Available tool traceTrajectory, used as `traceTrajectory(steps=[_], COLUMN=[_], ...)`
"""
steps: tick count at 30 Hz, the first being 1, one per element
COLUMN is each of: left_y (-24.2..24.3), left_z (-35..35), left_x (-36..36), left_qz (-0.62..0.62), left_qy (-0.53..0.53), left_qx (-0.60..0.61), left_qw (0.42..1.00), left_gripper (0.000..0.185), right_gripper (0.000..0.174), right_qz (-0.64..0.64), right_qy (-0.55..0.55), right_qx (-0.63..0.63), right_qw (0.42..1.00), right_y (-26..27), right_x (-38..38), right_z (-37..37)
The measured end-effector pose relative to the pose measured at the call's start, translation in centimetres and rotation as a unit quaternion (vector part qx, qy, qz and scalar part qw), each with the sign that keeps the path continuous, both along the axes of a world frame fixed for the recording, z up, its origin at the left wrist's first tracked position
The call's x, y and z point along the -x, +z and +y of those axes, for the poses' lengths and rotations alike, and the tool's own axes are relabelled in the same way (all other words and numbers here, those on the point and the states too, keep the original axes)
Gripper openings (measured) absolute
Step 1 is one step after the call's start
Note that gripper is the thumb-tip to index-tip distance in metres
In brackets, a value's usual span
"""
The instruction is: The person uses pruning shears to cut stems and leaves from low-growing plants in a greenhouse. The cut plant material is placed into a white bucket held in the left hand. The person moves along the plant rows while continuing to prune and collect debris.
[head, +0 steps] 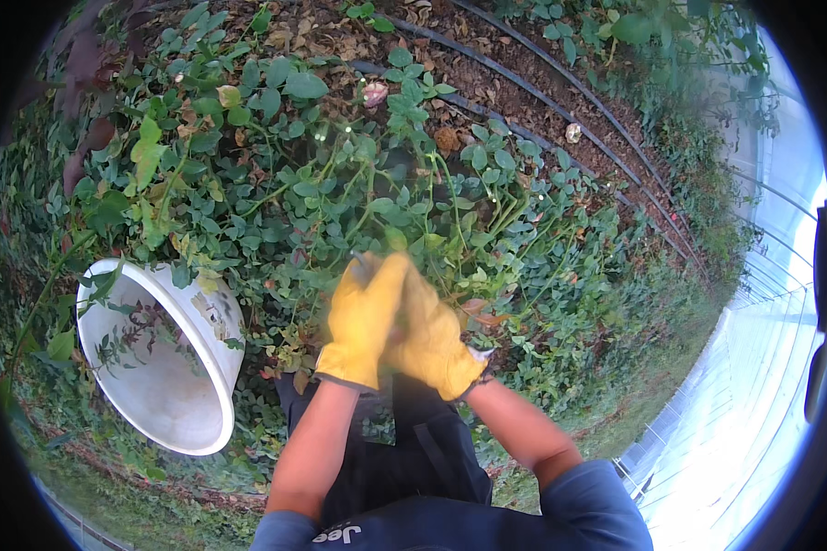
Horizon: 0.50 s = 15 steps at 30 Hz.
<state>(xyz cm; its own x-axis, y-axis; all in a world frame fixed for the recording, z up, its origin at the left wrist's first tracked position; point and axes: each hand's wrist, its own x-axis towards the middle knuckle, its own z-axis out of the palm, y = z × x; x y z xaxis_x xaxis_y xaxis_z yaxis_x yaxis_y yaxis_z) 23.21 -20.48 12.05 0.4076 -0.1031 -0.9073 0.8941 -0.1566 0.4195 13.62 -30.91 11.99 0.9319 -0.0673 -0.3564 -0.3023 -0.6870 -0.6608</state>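
Yellow work gloves cover both hands, which press together in front of my body, low over the rose bushes (379,165). My left hand (360,320) points away from me, and a small dark grey piece (362,263) shows at its fingertips, too blurred to name. Against its right side lies my right hand (431,337), its fingers hidden behind motion blur and the other glove. Whatever lies between the palms is out of sight. Leafy green stems, several of them with pale cut ends, spread just beyond the gloves.
To the left a white plastic tub (210,365) lies tilted among the foliage, its mouth towards me, with leafy sprigs across it. Black irrigation pipes (524,79) cross leaf-littered soil beyond. A faded pink rose (374,94) stands ahead. Translucent greenhouse sheeting (717,413) rises on the right.
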Motion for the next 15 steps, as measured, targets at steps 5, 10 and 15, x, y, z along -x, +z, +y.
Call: traceTrajectory(steps=[5, 10, 15], left_y=[-1.6, -7.1, -12.1], left_z=[-0.5, 0.0, -5.6], left_x=[-0.3, 6.1, 13.6], left_qz=[-0.04, -0.031, 0.019], left_qy=[0.098, 0.198, 0.106], left_qx=[0.131, 0.154, 0.239], left_qw=[0.986, 0.968, 0.965], left_gripper=[0.038, 0.035, 0.035], right_gripper=[0.079, 0.077, 0.069], right_qz=[0.044, 0.099, 0.077], right_qy=[-0.119, -0.363, -0.359], right_qx=[-0.056, -0.664, -0.808], right_qw=[0.99, 0.646, 0.46], right_y=[-0.5, 4.0, 1.0], right_x=[-2.1, -4.2, -6.0], right_z=[-3.1, -5.3, -0.9])
